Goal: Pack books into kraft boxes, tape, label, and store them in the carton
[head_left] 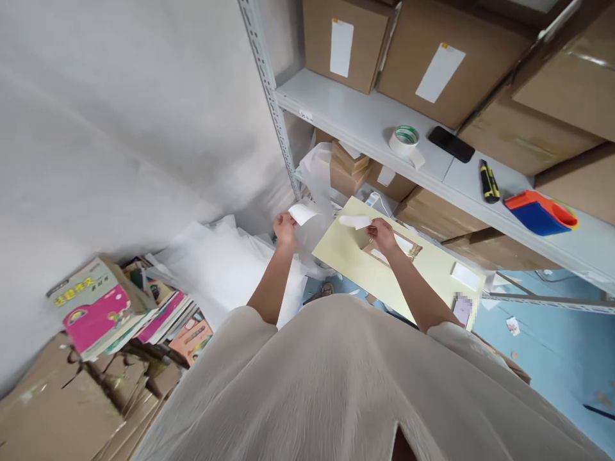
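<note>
Paper-handling step, I'd say: my left hand [285, 228] pinches a white sheet [302, 214], right hand [383, 235] a white strip [354, 221]; next likely needs gentle grip.

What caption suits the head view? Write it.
Left hand holding one white slip, right hand holding another, near a yellow tabletop.

open gap between white paper [302, 213] in the left hand [285, 228] and white strip [354, 221] in the right hand [383, 235], brown-edged box [414, 251] in the way on the table [342, 248], white sheets [235, 269] heaped at left, shelf [346, 109] barring the far side
</note>
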The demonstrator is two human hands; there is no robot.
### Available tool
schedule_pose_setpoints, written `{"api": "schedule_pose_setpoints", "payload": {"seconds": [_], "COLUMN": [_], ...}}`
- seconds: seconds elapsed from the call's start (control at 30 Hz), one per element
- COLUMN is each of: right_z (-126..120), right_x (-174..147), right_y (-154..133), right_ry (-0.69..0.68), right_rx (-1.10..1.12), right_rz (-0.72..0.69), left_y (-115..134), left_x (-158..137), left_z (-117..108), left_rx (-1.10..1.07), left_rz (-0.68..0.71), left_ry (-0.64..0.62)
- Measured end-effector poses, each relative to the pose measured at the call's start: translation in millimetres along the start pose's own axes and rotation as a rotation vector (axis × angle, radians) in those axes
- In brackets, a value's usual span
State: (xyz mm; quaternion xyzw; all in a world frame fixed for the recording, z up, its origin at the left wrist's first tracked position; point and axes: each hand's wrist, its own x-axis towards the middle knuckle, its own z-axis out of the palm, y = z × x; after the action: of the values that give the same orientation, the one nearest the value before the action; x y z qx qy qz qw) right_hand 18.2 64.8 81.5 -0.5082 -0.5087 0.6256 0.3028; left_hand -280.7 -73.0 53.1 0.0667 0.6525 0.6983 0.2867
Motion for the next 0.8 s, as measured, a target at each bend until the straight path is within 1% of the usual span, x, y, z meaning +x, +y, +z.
{"api": "schedule_pose_setpoints", "payload": {"seconds": [0.1,0.2,0.33,0.43,0.5,0.63,0.73,0.8], "right_z": [21,48,92,122,137,149,148,145], "right_x": [12,22,33,38,37,25,12,3], "right_y": [2,3,5,3,2,2,1,-1], "right_ry": [-0.054,-0.188,-0.343,-0.457,-0.525,-0.571,-0.588,-0.564], "right_rx": [-0.168,-0.349,-0.571,-0.601,-0.581,-0.572,-0.575,-0.643], "right_rz": [-0.017,-0.048,-0.205,-0.306,-0.345,-0.401,-0.431,-0.489], "left_y": [7,9,8,6,4,0,-5,-8], "left_x": [-2,-10,-22,-26,-27,-31,-36,-40], "left_z": [-19,-31,-40,-43,-44,-40,-31,-22], "left_rx": [-0.072,-0.04,-0.006,0.022,0.035,0.038,0.045,0.052], "left_rz": [-0.044,-0.015,0.017,0.028,0.026,0.008,0.001,0.005], "left_ry": [0.093,0.122,0.106,0.096,0.096,0.08,0.02,-0.032]}}
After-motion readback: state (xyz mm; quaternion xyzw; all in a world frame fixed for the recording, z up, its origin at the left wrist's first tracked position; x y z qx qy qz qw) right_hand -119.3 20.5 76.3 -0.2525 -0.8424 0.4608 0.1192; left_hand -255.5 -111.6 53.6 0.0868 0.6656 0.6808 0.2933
